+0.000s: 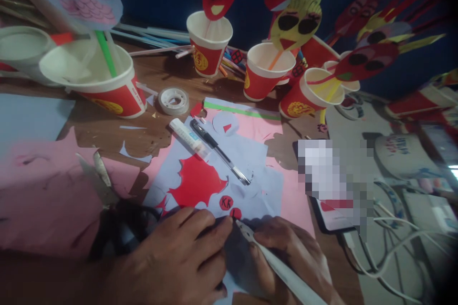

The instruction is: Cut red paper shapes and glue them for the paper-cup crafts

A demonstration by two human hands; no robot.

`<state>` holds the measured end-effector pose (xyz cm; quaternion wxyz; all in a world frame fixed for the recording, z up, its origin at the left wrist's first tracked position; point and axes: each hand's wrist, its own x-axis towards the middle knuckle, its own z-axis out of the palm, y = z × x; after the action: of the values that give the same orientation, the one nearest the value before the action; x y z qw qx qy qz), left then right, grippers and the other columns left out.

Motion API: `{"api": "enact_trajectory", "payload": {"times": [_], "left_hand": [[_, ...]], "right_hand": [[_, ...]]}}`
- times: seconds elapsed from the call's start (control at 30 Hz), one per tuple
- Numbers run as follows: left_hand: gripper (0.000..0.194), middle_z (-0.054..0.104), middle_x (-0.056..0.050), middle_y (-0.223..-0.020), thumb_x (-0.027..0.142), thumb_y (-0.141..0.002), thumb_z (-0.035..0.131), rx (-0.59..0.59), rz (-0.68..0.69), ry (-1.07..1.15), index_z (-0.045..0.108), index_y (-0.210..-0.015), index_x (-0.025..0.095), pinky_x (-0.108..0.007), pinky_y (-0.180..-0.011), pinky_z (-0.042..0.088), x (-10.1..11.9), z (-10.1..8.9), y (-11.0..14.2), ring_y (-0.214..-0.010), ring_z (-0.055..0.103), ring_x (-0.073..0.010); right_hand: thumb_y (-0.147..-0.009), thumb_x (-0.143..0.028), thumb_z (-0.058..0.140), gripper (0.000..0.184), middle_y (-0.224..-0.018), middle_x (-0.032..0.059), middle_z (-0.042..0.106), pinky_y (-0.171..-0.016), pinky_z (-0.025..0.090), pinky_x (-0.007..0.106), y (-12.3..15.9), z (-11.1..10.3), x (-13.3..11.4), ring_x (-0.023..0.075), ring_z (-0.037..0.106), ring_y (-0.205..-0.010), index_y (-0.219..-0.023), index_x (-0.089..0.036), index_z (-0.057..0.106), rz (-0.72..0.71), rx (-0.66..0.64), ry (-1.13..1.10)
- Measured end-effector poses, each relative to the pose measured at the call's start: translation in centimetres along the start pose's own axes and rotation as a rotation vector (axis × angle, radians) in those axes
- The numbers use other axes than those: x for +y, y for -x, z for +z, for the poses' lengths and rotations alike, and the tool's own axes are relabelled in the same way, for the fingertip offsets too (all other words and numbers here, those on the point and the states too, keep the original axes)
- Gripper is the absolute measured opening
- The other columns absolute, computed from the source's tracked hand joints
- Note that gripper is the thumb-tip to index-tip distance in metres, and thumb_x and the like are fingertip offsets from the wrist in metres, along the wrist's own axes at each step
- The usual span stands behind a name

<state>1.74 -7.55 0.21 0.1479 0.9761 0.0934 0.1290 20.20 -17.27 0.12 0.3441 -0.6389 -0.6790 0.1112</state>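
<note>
Nearest the head camera were the person's two hands, low in the view. A small red paper disc with a black stroke (235, 213) lay on a pale bluish paper sheet (272, 186), just beyond the left hand's fingertips and ahead of the right hand. The left hand (179, 252) was palm down, its fingers stretched forward and slightly parted, one fingertip at the disc's edge. The right hand (293, 248) pinched a thick white pen (275, 264) between thumb and fingers, its dark tip at the disc.

Two red discs were visible, the second, lettered disc (226, 202) just beyond the first. Also there were one jagged red paper scrap (200, 182), one clear pen with a black cap (222, 152), one white glue tube (189, 137), one roll of tape (182, 100) and one pair of black-handled scissors (107, 198). Four red-and-white paper cups (209, 43) holding paper faces showed clearest behind.
</note>
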Motion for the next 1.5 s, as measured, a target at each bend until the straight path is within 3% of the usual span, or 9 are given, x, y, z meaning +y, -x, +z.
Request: {"api": "enact_trajectory", "payload": {"times": [0.27, 0.4, 0.7, 1.03, 1.23, 1.5], "left_hand": [[0.023, 0.064, -0.003, -0.109, 0.038, -0.087, 0.051, 0.017, 0.022, 0.007, 0.063, -0.081, 0.02, -0.037, -0.082, 0.036, -0.03, 0.16, 0.19, -0.098, 0.054, -0.0216], [0.02, 0.065, -0.003, -0.109, 0.038, -0.086, 0.053, 0.024, 0.043, 0.009, 0.063, -0.081, 0.021, -0.038, -0.084, 0.035, -0.03, 0.18, 0.24, -0.105, 0.052, -0.0228], [0.023, 0.063, -0.003, -0.111, 0.041, -0.087, 0.051, 0.0, 0.051, -0.003, 0.063, -0.085, 0.021, -0.039, -0.082, 0.033, -0.2, 0.31, 0.23, -0.102, 0.053, -0.0235], [0.024, 0.061, -0.005, -0.115, 0.038, -0.088, 0.049, 0.0, 0.009, -0.009, 0.064, -0.085, 0.02, -0.038, -0.081, 0.034, 0.01, -0.17, 0.02, -0.098, 0.053, -0.0226], [0.02, 0.065, -0.002, -0.103, 0.037, -0.088, 0.052, -0.004, 0.027, -0.018, 0.064, -0.085, 0.021, -0.038, -0.08, 0.034, 0.2, 0.02, 0.0, -0.104, 0.05, -0.0235], [0.024, 0.065, -0.003, -0.105, 0.035, -0.091, 0.047, -0.005, 0.039, -0.015, 0.064, -0.086, 0.019, -0.04, -0.082, 0.032, 0.1, -0.16, -0.09, -0.105, 0.05, -0.0236]], "right_hand": [[-0.078, -0.011, 0.054, 0.009, -0.059, -0.002, 0.059, -0.047, 0.042, 0.026, -0.35, -0.03, -0.21, 0.012, 0.054, -0.047, -0.078, -0.02, 0.05, 0.048, -0.027, -0.016], [-0.076, -0.009, 0.055, 0.012, -0.059, -0.0013, 0.06, -0.046, 0.043, 0.025, -0.36, -0.01, 0.09, 0.0122, 0.055, -0.047, -0.08, -0.019, 0.05, -0.029, 0.017, -0.039], [-0.075, -0.006, 0.054, 0.015, -0.059, -0.0007, 0.061, -0.049, 0.046, 0.025, -0.68, -0.18, 0.11, 0.0123, 0.058, -0.05, -0.081, -0.018, 0.048, -0.079, -0.034, -0.04], [-0.078, -0.009, 0.052, 0.011, -0.056, -0.0029, 0.058, -0.047, 0.046, 0.026, -0.39, -0.43, -0.14, 0.0124, 0.056, -0.046, -0.079, -0.02, 0.05, -0.036, -0.004, 0.011], [-0.079, -0.012, 0.055, 0.008, -0.059, -0.0012, 0.059, -0.046, 0.046, 0.024, -0.41, -0.72, 0.14, 0.0128, 0.058, -0.051, -0.08, -0.019, 0.051, 0.019, -0.008, 0.018], [-0.08, -0.014, 0.054, 0.007, -0.063, 0.001, 0.063, -0.048, 0.048, 0.025, -0.43, -0.45, 0.1, 0.0133, 0.06, -0.052, -0.081, -0.019, 0.05, -0.018, -0.035, 0.028]]}}
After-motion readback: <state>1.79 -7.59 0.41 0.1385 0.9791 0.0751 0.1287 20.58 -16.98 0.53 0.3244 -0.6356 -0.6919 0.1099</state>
